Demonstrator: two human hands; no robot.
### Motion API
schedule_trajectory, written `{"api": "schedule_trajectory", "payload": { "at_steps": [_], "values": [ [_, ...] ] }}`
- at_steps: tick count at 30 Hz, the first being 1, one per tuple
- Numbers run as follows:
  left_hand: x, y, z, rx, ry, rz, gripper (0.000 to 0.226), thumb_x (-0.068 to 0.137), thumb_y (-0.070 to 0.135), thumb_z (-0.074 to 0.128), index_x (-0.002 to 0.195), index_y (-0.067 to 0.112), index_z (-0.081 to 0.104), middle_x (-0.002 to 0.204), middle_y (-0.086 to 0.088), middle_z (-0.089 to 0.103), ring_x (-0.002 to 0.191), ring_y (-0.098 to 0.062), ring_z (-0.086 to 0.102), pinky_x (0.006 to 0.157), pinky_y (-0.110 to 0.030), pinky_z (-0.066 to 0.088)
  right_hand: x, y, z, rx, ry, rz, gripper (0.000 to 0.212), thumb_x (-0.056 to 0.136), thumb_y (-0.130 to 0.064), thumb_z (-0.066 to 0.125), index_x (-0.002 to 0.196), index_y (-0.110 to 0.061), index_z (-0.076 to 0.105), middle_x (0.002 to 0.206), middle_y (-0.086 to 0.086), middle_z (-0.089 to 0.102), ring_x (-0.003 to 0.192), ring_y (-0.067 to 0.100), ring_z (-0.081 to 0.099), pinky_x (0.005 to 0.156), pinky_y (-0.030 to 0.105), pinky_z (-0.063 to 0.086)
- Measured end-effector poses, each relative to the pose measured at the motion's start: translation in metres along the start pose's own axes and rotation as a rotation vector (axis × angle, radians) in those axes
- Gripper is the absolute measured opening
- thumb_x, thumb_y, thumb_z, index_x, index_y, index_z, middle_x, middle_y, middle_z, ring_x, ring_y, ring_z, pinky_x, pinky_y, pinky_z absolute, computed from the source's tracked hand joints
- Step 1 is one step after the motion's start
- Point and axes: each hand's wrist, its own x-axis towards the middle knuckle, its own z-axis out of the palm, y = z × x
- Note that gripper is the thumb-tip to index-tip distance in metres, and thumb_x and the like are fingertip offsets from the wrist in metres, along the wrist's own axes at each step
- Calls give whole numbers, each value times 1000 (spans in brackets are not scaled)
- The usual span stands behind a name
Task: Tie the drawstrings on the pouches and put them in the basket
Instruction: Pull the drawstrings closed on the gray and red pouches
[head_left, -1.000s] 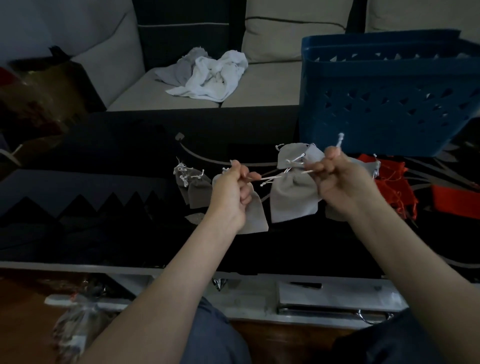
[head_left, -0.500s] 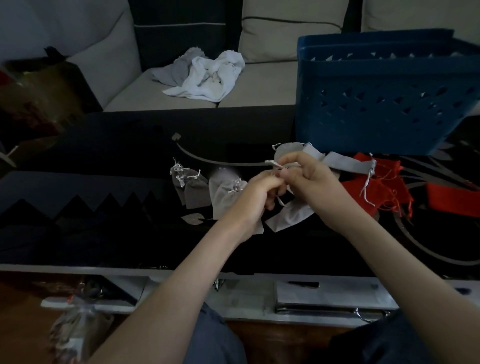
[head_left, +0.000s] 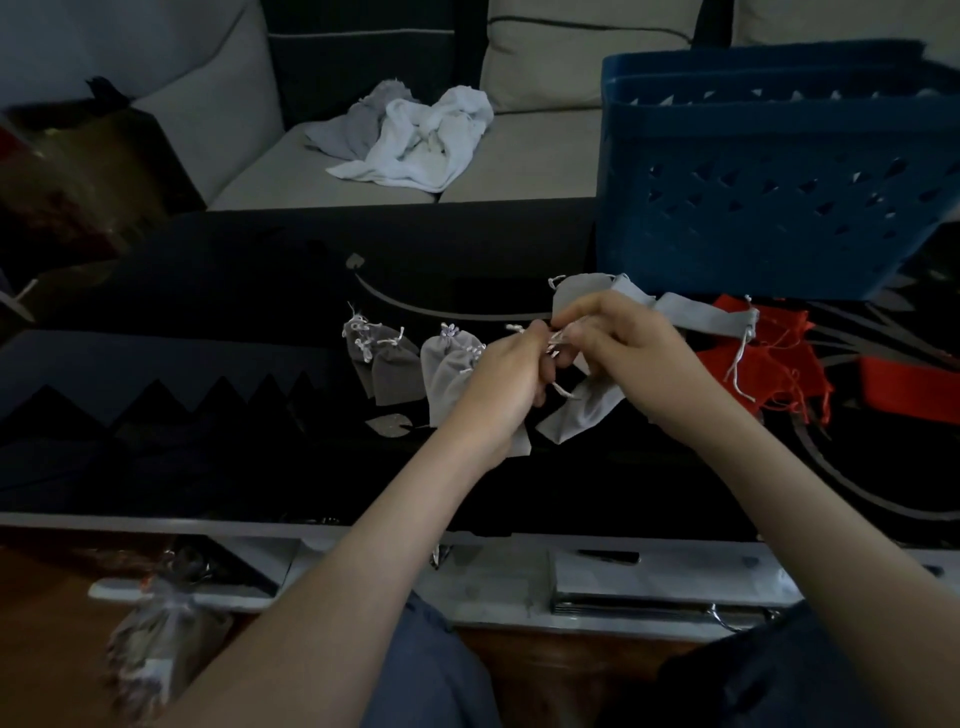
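Pinching drawstrings (head_left: 557, 339) of the grey pouch (head_left: 576, 415), left hand (head_left: 501, 387) and right hand (head_left: 626, 353) curl tight.

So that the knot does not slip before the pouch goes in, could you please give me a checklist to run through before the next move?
1. Left hand pinches the drawstring: ok.
2. Right hand pinches the drawstring too: ok.
3. Knot on the held grey pouch finished: cannot tell, fingers hide it.
4. Blue basket upright, top open, behind the hands: ok.
5. Flat grey pouch near the basket tied: not ok, its cord hangs loose.
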Motion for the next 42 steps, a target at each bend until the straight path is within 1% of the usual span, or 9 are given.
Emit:
{"api": "schedule_trajectory", "payload": {
  "at_steps": [6,10,16,21,24,27,30,33,42],
  "values": [
    [3,2,-1,-230,-31,29,30,101,17,44,78,8,63,61,0,52,52,-5,43,60,-20,40,1,5,-4,42,-28,42,29,92,-1,55,118,-11,46,71,2,59,76,7,61,79,23,51],
    [1,6,-6,-397,-132,41,25,100,14,45,85,8,65,56,8,61,48,0,45,53,-11,38,1,7,-9,25,-11,55,36,89,4,55,120,-10,43,72,1,59,76,15,59,77,30,49],
    [2,4,-11,-136,-188,150,17,95,7,52,88,12,67,68,7,66,63,3,58,57,-9,40,0,6,-17,-39,90,53,19,90,-4,57,100,-20,55,71,-2,59,72,16,61,74,29,50],
    [3,0,-8,44,-66,291,15,89,4,61,87,16,70,80,6,70,80,-2,65,73,-13,48,-2,6,-21,-56,125,56,12,90,-5,58,99,-14,57,65,0,58,69,16,60,70,31,50],
    [3,0,-5,284,66,413,8,89,10,64,90,16,70,78,9,66,73,5,60,68,-11,45,-2,6,-20,-61,118,47,15,91,-5,57,95,-20,56,65,5,57,74,31,62,74,38,51],
    [1,2,-2,422,232,502,8,87,15,67,94,14,64,73,12,61,65,7,56,60,-7,39,-1,9,-18,-97,122,41,19,92,-7,56,91,-26,57,66,7,56,70,24,58,66,29,47],
    [6,-2,-4,610,341,589,13,88,21,67,100,19,64,80,10,63,81,-5,57,64,-10,37,1,9,-16,-141,97,64,10,92,-11,56,96,-20,60,68,3,58,65,9,55,64,20,43],
    [12,-8,-6,805,404,596,11,90,30,62,100,27,65,90,2,64,90,-18,53,68,-22,33,1,7,-12,-119,73,104,11,93,-12,56,103,-15,61,75,10,63,70,10,58,71,26,45],
    [4,-2,2,673,442,817,4,90,23,62,90,19,62,79,9,63,78,-3,46,78,-15,23,0,3,-4,41,-23,125,30,97,-6,46,116,-22,63,95,19,70,90,27,68,86,38,56]
  ]
}}
